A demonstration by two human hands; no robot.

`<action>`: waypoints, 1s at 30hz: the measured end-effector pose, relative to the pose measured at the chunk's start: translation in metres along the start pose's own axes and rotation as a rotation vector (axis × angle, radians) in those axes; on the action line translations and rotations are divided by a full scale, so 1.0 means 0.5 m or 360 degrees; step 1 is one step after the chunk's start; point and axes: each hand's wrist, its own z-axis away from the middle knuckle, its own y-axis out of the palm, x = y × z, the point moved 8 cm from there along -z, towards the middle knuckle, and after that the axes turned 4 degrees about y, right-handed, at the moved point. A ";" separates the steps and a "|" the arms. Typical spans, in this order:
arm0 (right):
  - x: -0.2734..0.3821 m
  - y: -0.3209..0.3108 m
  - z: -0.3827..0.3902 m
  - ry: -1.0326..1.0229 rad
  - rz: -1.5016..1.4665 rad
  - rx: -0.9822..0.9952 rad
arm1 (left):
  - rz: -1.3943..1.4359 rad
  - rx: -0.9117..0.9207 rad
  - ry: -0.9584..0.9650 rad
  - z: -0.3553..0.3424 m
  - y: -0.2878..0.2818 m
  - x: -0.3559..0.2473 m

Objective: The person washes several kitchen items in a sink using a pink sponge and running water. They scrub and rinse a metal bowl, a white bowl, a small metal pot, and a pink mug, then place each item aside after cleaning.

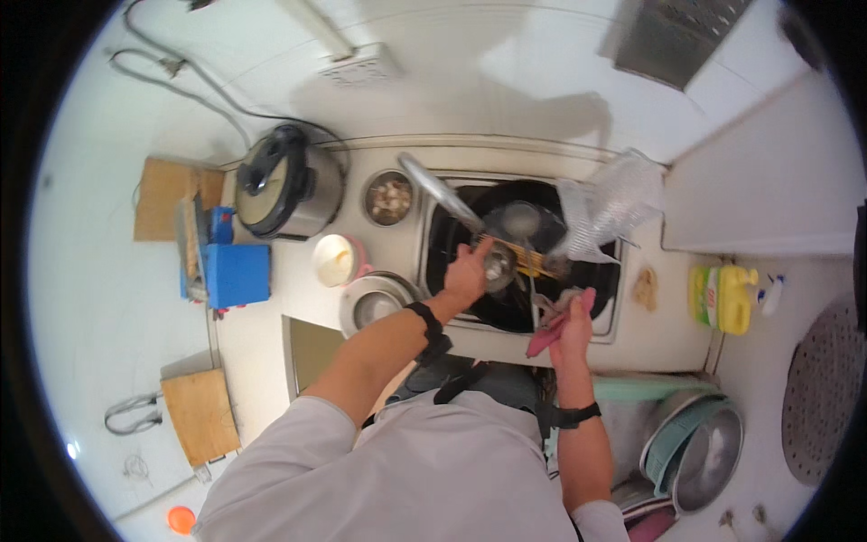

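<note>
From where I stand, the right hand [571, 336] is clamped on a pink cloth [547, 338] at the near edge of the sink [423, 242]. The left hand [464, 276] reaches over the sink, beside a round metal utensil [498, 268] lying within; whether its fingers grip anything, I cannot tell. The faucet [439, 191] extends above.

Decently bright kitchen shot, just soft and seriously fisheyed.
Light seemed to fall from above and behind the person [397, 470], throwing big soft shadows up the wall [506, 113]. Inside the sink [423, 253] it went nearly black, with pale glints on the tap [441, 191] and clear plastic [623, 208]. Detail around the bowl [498, 265] and pink cloth [547, 336] was pretty mushy. A tiny glare spot burned lower left, the counter [655, 348] bowed, and the corners were solid black.
</note>
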 end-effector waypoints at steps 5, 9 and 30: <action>0.008 -0.031 0.003 -0.0060 -0.0061 -0.0030 | -0.0538 0.0085 0.0241 -0.006 0.044 -0.017; 0.010 -0.048 0.006 -0.0049 0.0026 -0.0140 | -0.0644 0.0056 0.0248 -0.012 0.076 -0.015; 0.022 -0.010 0.032 -0.0115 -0.0004 -0.0122 | 0.1212 0.0608 -0.0605 -0.052 0.245 0.122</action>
